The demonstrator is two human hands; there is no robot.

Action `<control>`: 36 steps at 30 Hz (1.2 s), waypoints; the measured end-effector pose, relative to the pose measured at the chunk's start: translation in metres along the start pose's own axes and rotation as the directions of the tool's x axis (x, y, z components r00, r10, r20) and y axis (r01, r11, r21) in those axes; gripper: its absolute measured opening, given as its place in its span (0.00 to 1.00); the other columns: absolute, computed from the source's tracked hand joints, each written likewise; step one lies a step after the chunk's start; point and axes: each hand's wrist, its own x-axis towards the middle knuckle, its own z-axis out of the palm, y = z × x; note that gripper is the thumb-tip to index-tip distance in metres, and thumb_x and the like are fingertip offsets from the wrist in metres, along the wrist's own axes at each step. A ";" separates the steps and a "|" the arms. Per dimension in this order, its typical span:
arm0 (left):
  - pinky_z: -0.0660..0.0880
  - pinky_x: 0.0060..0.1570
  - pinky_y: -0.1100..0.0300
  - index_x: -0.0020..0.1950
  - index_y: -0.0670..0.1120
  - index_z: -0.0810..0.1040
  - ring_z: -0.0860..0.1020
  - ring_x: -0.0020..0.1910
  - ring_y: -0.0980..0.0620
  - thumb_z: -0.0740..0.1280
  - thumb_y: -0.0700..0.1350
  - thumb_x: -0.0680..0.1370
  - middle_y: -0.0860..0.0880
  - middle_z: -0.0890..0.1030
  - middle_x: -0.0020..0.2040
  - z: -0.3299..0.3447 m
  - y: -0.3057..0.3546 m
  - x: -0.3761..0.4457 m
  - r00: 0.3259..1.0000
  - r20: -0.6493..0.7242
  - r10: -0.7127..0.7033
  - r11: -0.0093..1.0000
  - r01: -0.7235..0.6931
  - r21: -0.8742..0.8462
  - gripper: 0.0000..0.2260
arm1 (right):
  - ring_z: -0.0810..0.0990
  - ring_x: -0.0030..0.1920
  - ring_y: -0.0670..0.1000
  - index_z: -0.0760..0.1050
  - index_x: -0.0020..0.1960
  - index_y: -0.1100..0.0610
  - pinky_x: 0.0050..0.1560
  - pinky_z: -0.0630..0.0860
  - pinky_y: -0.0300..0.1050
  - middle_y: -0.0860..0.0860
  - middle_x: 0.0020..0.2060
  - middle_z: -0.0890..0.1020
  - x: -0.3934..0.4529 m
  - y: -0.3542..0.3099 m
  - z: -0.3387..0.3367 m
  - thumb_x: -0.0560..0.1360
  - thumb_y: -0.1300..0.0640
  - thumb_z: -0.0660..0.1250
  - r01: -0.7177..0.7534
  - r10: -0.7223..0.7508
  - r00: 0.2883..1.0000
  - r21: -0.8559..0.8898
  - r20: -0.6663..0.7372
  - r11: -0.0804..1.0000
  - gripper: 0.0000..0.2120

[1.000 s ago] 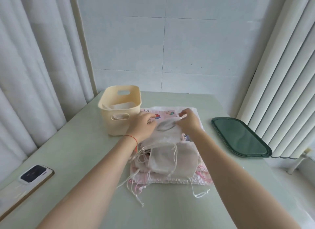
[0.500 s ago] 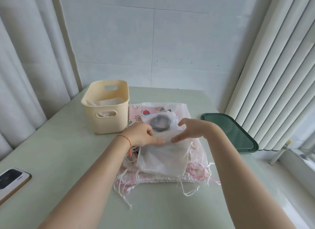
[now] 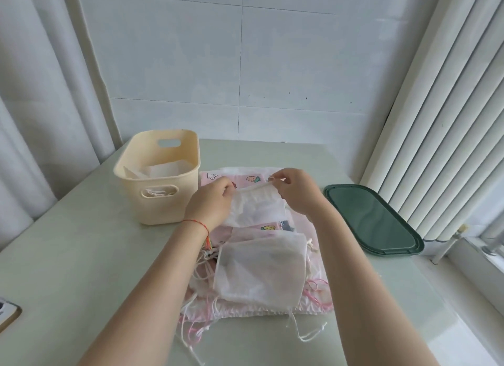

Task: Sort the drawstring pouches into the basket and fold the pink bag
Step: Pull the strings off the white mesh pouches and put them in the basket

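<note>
Head view. I see the left hand and the right hand raised over the pink bag, each pinching one top corner of a white drawstring pouch between thumb and curled fingers — the pouch hangs stretched between them, just right of the basket. The cream basket stands on the pale green tabletop and already holds white pouches. A second white pouch lies flat on the nearer part of the pink bag, its cords trailing onto the tabletop. A green tray sits to the right, apart from the bag — a phone shows at the left edge.
</note>
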 end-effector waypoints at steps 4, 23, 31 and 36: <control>0.66 0.35 0.57 0.36 0.47 0.71 0.73 0.35 0.49 0.61 0.57 0.79 0.53 0.72 0.30 -0.002 -0.004 0.003 0.997 0.039 -0.065 0.995 0.068 -0.077 0.18 | 0.69 0.30 0.45 0.76 0.57 0.55 0.30 0.61 0.38 0.46 0.33 0.72 0.005 0.014 0.007 0.81 0.54 0.61 0.000 -0.001 0.998 -0.020 -0.065 1.000 0.09; 0.63 0.21 0.64 0.31 0.42 0.71 0.79 0.29 0.49 0.61 0.38 0.80 0.47 0.76 0.28 -0.010 0.024 -0.001 0.979 0.181 -0.094 0.311 0.201 -0.929 0.16 | 0.81 0.45 0.55 0.78 0.32 0.63 0.53 0.79 0.46 0.60 0.40 0.83 -0.001 -0.002 -0.002 0.79 0.60 0.65 0.071 0.008 0.996 0.868 -0.087 0.492 0.17; 0.64 0.30 0.63 0.37 0.47 0.79 0.68 0.23 0.62 0.62 0.48 0.82 0.58 0.69 0.21 0.000 0.002 0.003 0.991 -0.064 -0.114 0.779 0.049 -0.625 0.16 | 0.62 0.26 0.51 0.80 0.34 0.58 0.31 0.63 0.42 0.54 0.26 0.66 -0.005 -0.008 0.020 0.80 0.54 0.63 0.000 0.021 0.999 0.545 -0.033 0.838 0.18; 0.65 0.36 0.63 0.40 0.44 0.83 0.71 0.26 0.65 0.63 0.50 0.82 0.62 0.74 0.22 -0.008 0.008 -0.002 0.992 -0.114 -0.057 0.892 0.000 -0.452 0.16 | 0.60 0.26 0.45 0.77 0.35 0.62 0.29 0.59 0.40 0.44 0.22 0.66 -0.011 -0.017 0.025 0.78 0.56 0.65 0.109 -0.106 0.994 0.132 -0.036 0.985 0.15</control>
